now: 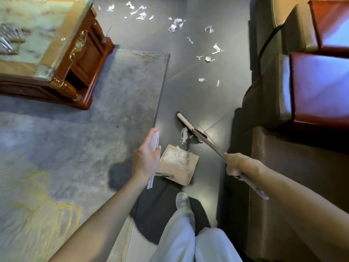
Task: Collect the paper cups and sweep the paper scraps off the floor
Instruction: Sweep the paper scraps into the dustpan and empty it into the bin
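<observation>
Grey rug [75, 129] and a carved wooden table [88, 53] sit on the left, with dark floor [198, 95] down the middle. Left hand [146, 161] is curled round the dustpan handle [154, 140], arm reaching down, and the dustpan [181, 169] sits on the floor with some scraps inside. Paper scraps [176, 24] mostly lie further ahead. They look feather-light, so I'd guess gentle strokes or they'll flutter off. Right hand [237, 166] is fisted round the broom [213, 148] shaft, arm stretched forward. No cups in sight.

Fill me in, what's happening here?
A person is sweeping up. The right hand grips the broom, its head beside a scrap near the dustpan, which the left hand holds by its handle. Some scraps lie in the dustpan; many more are scattered on the floor beyond.
</observation>
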`<state>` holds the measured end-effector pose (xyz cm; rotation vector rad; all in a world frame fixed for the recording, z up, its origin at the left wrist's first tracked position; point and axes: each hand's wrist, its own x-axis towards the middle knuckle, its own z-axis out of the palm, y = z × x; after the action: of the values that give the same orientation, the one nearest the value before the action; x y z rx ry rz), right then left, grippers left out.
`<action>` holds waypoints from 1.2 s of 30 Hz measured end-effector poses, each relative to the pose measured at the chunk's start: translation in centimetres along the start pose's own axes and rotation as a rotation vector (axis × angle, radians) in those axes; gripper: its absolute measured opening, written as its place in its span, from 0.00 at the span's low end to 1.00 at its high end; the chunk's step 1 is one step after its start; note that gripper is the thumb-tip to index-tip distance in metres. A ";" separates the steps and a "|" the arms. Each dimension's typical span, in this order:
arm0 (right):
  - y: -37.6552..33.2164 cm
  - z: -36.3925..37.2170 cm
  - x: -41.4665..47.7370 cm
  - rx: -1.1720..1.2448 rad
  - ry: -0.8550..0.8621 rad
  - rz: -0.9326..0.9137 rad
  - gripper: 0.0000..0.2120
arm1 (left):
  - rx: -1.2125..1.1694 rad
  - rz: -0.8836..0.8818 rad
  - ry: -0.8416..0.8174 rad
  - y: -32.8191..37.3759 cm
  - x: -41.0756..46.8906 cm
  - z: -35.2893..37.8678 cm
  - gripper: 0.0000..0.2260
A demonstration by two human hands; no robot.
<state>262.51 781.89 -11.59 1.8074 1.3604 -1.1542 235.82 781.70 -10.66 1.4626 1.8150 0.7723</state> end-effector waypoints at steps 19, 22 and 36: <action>2.9 -2.5 -9.3 -0.036 -0.174 -0.130 0.38 | -0.057 -0.052 0.022 0.3 -0.1 -1.0 0.22; 2.9 -4.1 -9.6 -0.007 -0.147 -0.135 0.38 | -0.058 -0.015 0.017 0.7 1.4 -1.3 0.20; 5.3 -19.0 -1.9 0.089 0.010 -0.076 0.40 | 0.018 0.132 0.001 8.2 17.9 3.7 0.19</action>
<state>272.82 795.55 -1.65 1.8396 1.4148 -1.2656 240.94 800.96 -8.84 1.6060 1.7441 0.8234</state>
